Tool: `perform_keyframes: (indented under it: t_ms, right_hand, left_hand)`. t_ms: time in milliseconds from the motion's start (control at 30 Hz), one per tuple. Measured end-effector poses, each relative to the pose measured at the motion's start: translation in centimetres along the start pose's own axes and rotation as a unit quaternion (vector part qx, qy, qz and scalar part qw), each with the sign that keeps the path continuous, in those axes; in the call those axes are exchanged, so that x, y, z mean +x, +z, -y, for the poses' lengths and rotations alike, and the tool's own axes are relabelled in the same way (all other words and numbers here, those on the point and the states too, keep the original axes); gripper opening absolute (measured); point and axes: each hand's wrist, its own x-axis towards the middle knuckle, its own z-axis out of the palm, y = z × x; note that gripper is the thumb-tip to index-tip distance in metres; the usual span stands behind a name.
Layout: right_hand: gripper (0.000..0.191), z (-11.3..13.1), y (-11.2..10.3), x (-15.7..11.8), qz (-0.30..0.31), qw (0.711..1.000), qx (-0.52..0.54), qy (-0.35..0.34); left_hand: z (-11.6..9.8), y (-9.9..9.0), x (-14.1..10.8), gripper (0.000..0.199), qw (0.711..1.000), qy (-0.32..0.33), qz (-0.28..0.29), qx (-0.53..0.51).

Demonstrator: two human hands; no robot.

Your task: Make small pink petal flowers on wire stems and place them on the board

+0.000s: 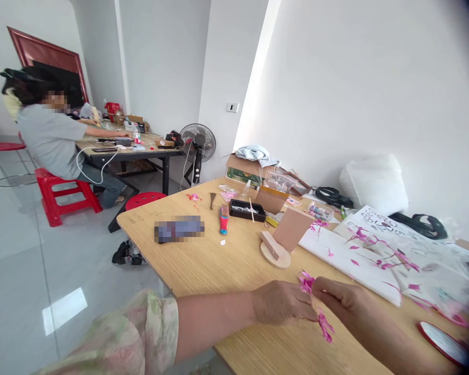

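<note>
My left hand (283, 303) reaches in over the wooden table, its fingers closed around a sprig of pink flowers (307, 282). Close beside it, my right hand (338, 296) pinches the same sprig near its upper blossoms. More pink petals (325, 327) hang below my left fingertips. The stem between the blossoms is mostly hidden by my fingers. Just beyond my hands stands a round wooden base (283, 259) with a small block and an upright tan board (293, 229).
Loose pink sprigs lie on a white sheet (347, 260) at right, near a round red-rimmed mirror (443, 341). A red-handled brush (223, 221), a black tray (247, 211) and boxes (244, 169) are farther back. A seated person (54, 135) works at another table.
</note>
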Motion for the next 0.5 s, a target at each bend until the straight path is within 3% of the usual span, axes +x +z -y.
perform_keyframes:
  t_ms: [100, 200, 267, 400, 500]
  right_hand:
    - [0.033, -1.9, 1.1, 0.4, 0.048, 0.995, 0.087, 0.019]
    - [0.035, -3.2, 3.9, -0.6, 0.046, 0.987, 0.149, 0.033]
    - [0.034, -3.4, 5.8, -1.7, 0.027, 0.990, 0.131, 0.051]
    - [0.030, -1.6, 7.3, -3.5, 0.034, 0.997, -0.026, 0.059]
    - [0.025, 0.4, 5.9, -3.5, 0.061, 0.992, -0.105, 0.030]
  left_hand:
    - [-0.2, -0.2, 0.2, 0.028, 0.996, -0.035, -0.067, -0.048]
    - [-0.2, -0.6, 0.4, 0.027, 0.981, -0.097, -0.137, -0.101]
    - [0.0, -0.8, 0.4, 0.025, 0.971, -0.140, -0.158, -0.110]
    - [0.4, -0.9, 0.3, 0.022, 0.968, -0.199, -0.139, -0.069]
    - [0.5, -0.7, 0.1, 0.020, 0.984, -0.163, -0.075, -0.005]
